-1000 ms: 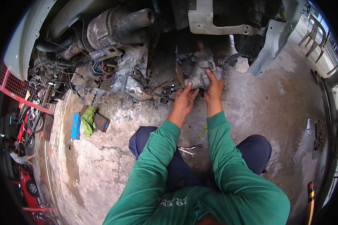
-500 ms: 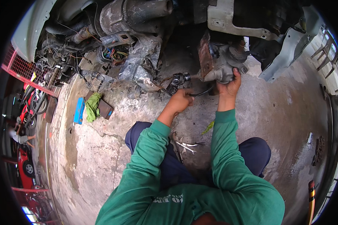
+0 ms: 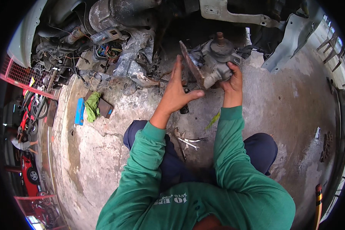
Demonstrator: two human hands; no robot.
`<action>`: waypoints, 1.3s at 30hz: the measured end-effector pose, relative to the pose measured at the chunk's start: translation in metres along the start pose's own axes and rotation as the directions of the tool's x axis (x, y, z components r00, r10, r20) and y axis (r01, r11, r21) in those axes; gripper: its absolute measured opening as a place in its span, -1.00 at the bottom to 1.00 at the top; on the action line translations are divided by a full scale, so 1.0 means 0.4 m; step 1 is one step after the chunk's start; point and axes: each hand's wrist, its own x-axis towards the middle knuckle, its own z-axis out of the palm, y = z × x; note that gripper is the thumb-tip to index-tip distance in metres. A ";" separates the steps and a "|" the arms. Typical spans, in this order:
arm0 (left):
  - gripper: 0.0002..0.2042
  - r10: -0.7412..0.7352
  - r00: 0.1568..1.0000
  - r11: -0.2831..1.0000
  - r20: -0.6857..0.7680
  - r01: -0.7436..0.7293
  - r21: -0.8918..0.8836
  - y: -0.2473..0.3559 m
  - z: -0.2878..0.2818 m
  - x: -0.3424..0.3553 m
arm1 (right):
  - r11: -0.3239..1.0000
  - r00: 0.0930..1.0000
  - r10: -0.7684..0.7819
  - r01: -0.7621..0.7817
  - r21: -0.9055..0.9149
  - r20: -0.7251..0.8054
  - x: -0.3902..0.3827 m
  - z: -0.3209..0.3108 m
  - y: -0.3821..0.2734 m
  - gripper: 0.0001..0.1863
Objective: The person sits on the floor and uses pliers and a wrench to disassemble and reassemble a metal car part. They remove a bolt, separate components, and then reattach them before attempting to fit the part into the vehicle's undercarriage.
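Note:
My right hand (image 3: 232, 83) grips the lower right side of a steering gearbox (image 3: 218, 57), a grey cast-metal housing with a stubby splined shaft pointing up. A rusty flat plate (image 3: 192, 65) stands along its left side, tilted. My left hand (image 3: 177, 91) is open beside that plate, fingers stretched upward and thumb apart; whether it touches the plate I cannot tell. Below the left thumb a small dark metal part (image 3: 184, 108) shows. On the floor between my knees lie several wrenches (image 3: 187, 142).
Ahead are a dirty metal assembly with loose wires (image 3: 109, 51) and a bent grey panel (image 3: 291, 42). At left sit a blue box (image 3: 79, 111) and a green cloth (image 3: 92, 107). A green leaf (image 3: 213, 120) lies near my right sleeve. Another person (image 3: 22, 143) is far left.
The gearbox has turned so its splined shaft points up, and it has shifted slightly left. My left hand has let go of the black cable and opened beside the rusty plate.

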 end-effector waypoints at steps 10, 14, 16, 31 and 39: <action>0.05 0.014 0.992 0.988 -0.126 0.006 0.154 -0.089 0.032 0.001 | 0.916 0.995 -0.089 0.062 -0.397 -0.050 -0.034 0.020 0.049 -0.54; 0.02 -0.043 0.999 0.991 -0.033 0.047 0.124 -0.082 0.025 0.003 | 0.931 0.995 -0.089 0.068 -0.358 -0.043 -0.042 0.015 0.047 -0.58; 0.03 -0.033 0.999 0.996 -0.040 0.037 0.083 -0.071 0.025 0.007 | 0.936 0.997 -0.056 0.034 -0.350 -0.055 -0.052 0.020 0.042 -0.59; 0.06 -0.033 0.992 0.990 -0.124 0.049 0.129 -0.056 0.012 0.025 | 0.823 0.996 -0.085 0.061 -0.565 -0.016 -0.061 0.025 0.044 -0.51; 0.23 -0.050 0.995 0.965 -0.086 0.070 0.251 -0.070 0.009 0.019 | 0.932 0.998 -0.068 0.062 -0.356 -0.003 -0.065 0.035 0.049 -0.51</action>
